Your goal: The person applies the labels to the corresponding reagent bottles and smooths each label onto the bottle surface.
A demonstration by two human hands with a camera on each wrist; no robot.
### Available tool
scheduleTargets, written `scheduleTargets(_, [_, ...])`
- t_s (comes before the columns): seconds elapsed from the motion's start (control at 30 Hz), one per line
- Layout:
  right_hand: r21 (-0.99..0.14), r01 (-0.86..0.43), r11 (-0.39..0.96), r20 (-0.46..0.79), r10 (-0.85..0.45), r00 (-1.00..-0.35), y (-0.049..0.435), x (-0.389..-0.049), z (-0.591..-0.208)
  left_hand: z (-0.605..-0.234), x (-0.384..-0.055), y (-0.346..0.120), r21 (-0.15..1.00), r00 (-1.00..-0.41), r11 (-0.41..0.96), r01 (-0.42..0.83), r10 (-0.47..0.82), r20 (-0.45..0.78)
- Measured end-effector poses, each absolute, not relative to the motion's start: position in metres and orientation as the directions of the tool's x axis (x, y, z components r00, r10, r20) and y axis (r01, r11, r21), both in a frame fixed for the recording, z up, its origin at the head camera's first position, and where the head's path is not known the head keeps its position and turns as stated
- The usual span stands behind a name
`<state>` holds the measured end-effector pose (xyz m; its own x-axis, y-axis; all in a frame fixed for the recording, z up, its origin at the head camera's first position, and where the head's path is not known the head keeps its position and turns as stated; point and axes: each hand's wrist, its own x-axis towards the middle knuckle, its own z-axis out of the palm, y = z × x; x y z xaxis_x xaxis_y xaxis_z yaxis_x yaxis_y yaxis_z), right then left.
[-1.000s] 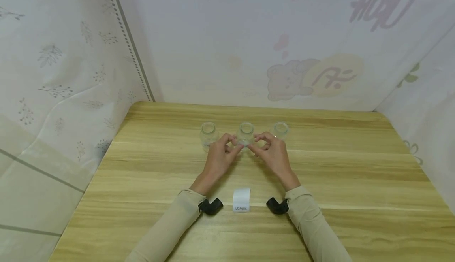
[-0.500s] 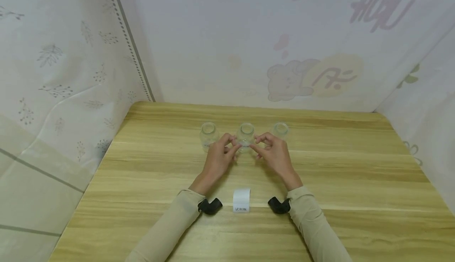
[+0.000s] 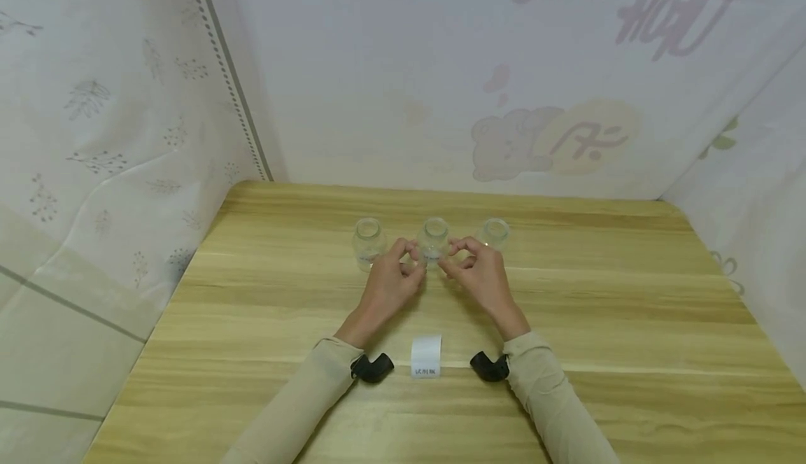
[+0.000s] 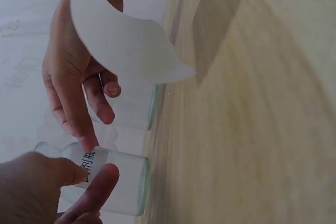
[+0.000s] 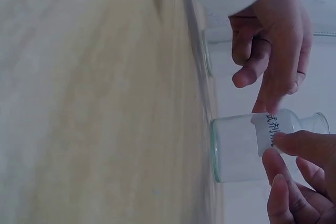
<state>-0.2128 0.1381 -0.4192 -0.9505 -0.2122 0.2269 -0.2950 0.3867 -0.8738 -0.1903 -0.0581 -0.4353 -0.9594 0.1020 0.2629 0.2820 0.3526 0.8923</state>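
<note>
Three clear wide-mouthed glass bottles stand in a row. The middle glass bottle [image 3: 434, 229] is between both hands and bears a small white label [image 4: 98, 158] with dark printed characters. My left hand [image 3: 392, 278] holds it from the left, fingertips at its side and thumb at the label's edge. From the other side my right hand [image 3: 481, 271] grips it likewise, its thumb [image 5: 299, 142] pressing by the label's end. The left glass bottle [image 3: 369, 236] stands beside the left hand; the right glass bottle [image 3: 497, 229] is partly hidden behind the right hand.
A curled white label strip [image 3: 426, 357] with printing along its near end lies on the wooden table [image 3: 302, 296] between the forearms. Black curved mounts [image 3: 373, 367] sit at both wrists. A pale patterned cloth [image 3: 378, 86] hangs behind the table.
Both thumbs have shifted slightly over the label on the middle bottle. The bottles and the label strip stay in place; the head view has tilted a little.
</note>
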Motion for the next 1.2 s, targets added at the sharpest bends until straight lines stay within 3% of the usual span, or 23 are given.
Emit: scheduleTargets(1.2, [-0.877,-0.265,0.400,0.207,-0.183,-0.961,0.1371,-0.2111,-0.4175,-0.4355,-0.1915,-0.0627,0.882,-0.965,0.393,0.262,0.109,0.239])
